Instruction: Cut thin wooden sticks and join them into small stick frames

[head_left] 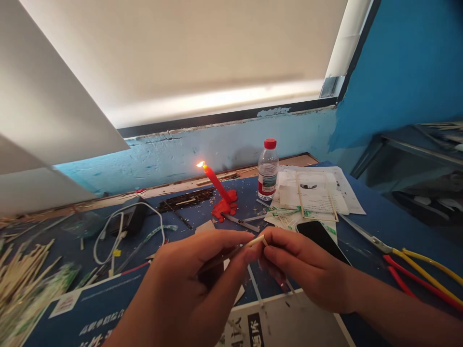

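Note:
My left hand (195, 274) is closed, its thumb and forefinger pinching a thin pale wooden stick (258, 240) whose light tip pokes out between the fingers. My right hand (311, 270) is closed too, fingertips pressed together at that tip. A second thin piece seems to run down below the right fingers, too blurred to name. Just beyond the hands, a lit red candle (216, 183) leans to the left in a lump of red wax (224, 207). Beside the right hand lies a black phone (321, 240), partly covered by it.
A red-capped water bottle (268, 173) stands near papers (347, 193) bearing a thin stick frame. Scissors (388, 248) with red and yellow handles lie right. Wooden sticks (25, 274), a white cable (130, 205) and dark sticks (186, 200) lie left. A blue booklet (83, 308) is in front.

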The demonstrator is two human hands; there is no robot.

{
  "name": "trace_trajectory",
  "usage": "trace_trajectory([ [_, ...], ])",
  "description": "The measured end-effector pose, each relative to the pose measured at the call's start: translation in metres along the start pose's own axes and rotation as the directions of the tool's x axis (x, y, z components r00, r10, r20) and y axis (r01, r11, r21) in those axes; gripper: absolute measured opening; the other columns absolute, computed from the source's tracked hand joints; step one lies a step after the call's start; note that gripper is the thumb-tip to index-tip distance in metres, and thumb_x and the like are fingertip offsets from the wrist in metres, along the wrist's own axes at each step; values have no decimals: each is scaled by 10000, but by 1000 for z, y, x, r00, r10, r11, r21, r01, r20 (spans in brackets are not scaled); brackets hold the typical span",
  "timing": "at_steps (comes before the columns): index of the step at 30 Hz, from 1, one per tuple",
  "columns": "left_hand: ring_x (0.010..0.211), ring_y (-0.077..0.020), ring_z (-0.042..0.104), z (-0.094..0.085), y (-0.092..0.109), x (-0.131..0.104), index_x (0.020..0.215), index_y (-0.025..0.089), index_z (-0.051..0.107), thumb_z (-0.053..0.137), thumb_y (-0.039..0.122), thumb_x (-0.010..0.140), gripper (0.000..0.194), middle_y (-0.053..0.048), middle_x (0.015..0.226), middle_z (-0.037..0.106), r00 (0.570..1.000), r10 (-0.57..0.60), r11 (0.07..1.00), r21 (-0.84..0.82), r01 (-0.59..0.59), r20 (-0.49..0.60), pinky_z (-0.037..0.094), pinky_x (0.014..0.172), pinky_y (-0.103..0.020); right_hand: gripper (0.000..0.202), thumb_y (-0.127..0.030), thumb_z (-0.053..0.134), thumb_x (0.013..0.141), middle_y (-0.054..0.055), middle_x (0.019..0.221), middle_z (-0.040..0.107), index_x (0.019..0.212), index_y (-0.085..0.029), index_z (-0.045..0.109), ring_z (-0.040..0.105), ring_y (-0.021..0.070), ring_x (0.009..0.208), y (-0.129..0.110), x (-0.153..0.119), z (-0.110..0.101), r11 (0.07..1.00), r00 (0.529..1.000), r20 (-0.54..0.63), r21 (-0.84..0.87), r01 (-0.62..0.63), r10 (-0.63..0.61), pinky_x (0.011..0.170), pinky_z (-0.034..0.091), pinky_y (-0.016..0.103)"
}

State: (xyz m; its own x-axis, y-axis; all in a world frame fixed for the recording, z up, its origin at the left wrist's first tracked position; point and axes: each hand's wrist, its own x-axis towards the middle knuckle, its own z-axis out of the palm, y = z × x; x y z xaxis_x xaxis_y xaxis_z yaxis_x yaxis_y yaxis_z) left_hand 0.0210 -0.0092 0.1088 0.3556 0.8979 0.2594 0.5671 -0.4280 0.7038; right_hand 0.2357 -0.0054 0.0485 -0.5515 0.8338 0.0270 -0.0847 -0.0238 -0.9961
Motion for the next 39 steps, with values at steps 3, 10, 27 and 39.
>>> trace_trajectory([
  [3, 501, -135, 669, -1, -2, -2, 1012, 273, 812, 680, 334, 908, 179, 15, 701, 775, 1000, 23, 999, 46, -22, -21, 522, 417, -191, 238, -323, 485, 1082, 10, 887, 578, 1032, -197, 681, 525, 138, 777, -2, 0, 0, 993, 997, -17, -90, 80, -82, 688, 442, 269],
  [10, 426, -107, 622, -2, -4, -5, 977, 303, 802, 688, 368, 914, 146, 41, 698, 783, 998, 47, 994, 103, -42, -48, 444, 353, -175, 226, -376, 620, 1022, 40, 1025, 598, 1141, -279, 787, 559, 141, 816, 1, -4, 2, 984, 991, -59, -140, 113, -122, 678, 453, 277],
  [27, 413, -104, 603, 1, 1, -5, 941, 359, 804, 694, 368, 902, 118, 56, 697, 784, 995, 60, 988, 147, -49, -75, 481, 398, -190, 192, -334, 657, 1002, 2, 818, 574, 1028, -252, 829, 537, 129, 745, 0, -1, 5, 982, 972, -146, -70, 175, -184, 687, 441, 273],
  [39, 411, -102, 589, 1, 3, -5, 924, 332, 801, 683, 361, 908, 122, 60, 664, 767, 997, 58, 991, 126, -50, -58, 476, 401, -193, 194, -313, 641, 1013, 7, 821, 567, 1036, -240, 820, 551, 138, 793, -1, -1, 5, 975, 969, -138, -116, 188, -203, 698, 453, 267],
])
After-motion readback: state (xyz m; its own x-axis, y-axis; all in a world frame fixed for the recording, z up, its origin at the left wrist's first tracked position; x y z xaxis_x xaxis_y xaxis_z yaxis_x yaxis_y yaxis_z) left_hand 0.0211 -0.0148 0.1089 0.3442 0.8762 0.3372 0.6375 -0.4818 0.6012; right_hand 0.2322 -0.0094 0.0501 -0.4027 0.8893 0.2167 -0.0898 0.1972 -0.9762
